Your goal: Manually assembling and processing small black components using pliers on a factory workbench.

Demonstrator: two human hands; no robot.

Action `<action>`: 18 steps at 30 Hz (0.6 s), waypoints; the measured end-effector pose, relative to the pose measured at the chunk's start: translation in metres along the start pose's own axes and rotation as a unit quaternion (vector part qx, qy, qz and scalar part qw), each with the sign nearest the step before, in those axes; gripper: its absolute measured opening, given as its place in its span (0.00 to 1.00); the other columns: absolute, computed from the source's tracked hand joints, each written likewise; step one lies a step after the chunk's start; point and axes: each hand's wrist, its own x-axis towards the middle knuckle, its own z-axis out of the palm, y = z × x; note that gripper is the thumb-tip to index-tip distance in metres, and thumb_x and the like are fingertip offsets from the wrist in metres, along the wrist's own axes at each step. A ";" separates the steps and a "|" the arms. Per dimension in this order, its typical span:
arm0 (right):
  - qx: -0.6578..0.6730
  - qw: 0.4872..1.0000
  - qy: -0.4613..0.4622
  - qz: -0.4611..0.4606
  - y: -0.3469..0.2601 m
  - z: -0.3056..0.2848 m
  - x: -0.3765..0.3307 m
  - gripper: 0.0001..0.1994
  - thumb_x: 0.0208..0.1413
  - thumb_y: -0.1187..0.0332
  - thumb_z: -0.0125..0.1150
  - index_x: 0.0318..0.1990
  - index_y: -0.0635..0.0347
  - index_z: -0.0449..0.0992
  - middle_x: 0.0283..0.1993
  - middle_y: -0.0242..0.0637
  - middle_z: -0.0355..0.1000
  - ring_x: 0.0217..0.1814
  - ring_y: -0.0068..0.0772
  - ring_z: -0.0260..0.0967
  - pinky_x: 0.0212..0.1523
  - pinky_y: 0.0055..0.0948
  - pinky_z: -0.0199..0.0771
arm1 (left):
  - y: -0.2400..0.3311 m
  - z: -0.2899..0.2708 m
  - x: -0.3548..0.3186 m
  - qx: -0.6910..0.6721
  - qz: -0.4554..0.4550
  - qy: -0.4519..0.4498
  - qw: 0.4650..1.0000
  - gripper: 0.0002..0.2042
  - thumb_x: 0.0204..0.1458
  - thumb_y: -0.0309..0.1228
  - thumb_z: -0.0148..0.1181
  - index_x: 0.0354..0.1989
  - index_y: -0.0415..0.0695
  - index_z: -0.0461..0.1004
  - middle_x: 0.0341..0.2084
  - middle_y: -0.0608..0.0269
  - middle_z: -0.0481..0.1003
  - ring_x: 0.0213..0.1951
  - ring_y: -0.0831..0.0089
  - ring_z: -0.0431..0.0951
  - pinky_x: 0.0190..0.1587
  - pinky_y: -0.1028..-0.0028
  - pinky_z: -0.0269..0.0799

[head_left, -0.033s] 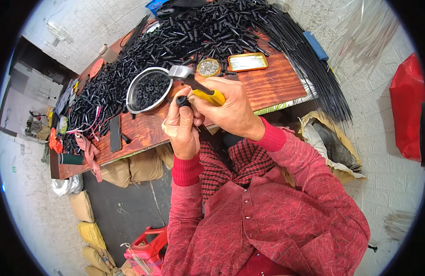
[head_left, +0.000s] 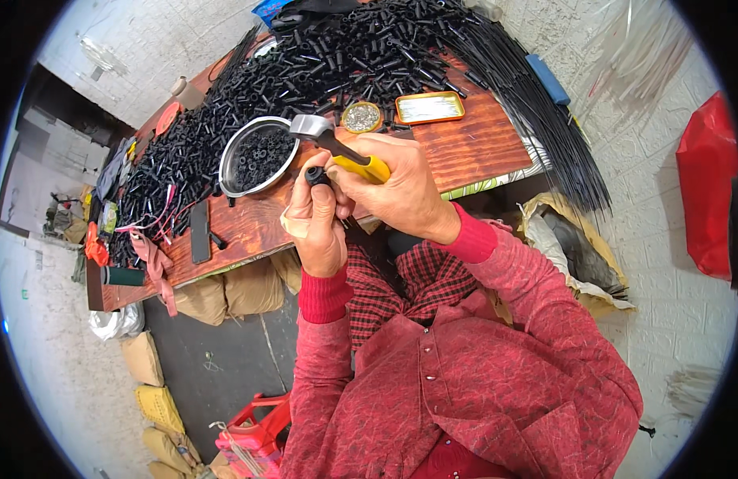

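My left hand (head_left: 315, 227) is closed around a short black plastic tube piece (head_left: 317, 175), its round end facing up. A pale patch of tape or a bandage covers part of this hand near the thumb. My right hand (head_left: 407, 180) grips a hammer (head_left: 367, 168) by its yellow and black handle, just right of the tube. The hammer's grey metal head is raised beyond the tube, apart from it. An oval metal bowl (head_left: 224, 177) of small black rings stands on the table just past my left hand.
Heaped black tube pieces (head_left: 345, 60) cover much of the red-brown wooden table (head_left: 485, 148). A round tin (head_left: 362, 117) of small metal bits and a yellow tray (head_left: 430, 107) of thin pins sit beyond my hands. Long black rods (head_left: 545, 120) hang over the right edge. A phone (head_left: 200, 231) lies at left.
The hammer's head has tipped very slightly to the left. Both hands stay in nearly the same place.
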 end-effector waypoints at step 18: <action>-0.254 0.918 -0.019 -0.304 -0.006 -0.018 0.004 0.13 0.44 0.65 0.72 0.36 0.59 0.79 0.29 0.33 0.74 0.28 0.36 0.74 0.26 0.31 0.72 | 0.005 -0.005 0.006 -0.020 -0.040 0.027 0.999 0.09 0.56 0.31 0.63 0.37 0.38 0.76 0.28 0.65 0.76 0.25 0.82 0.73 0.28 0.81 0.67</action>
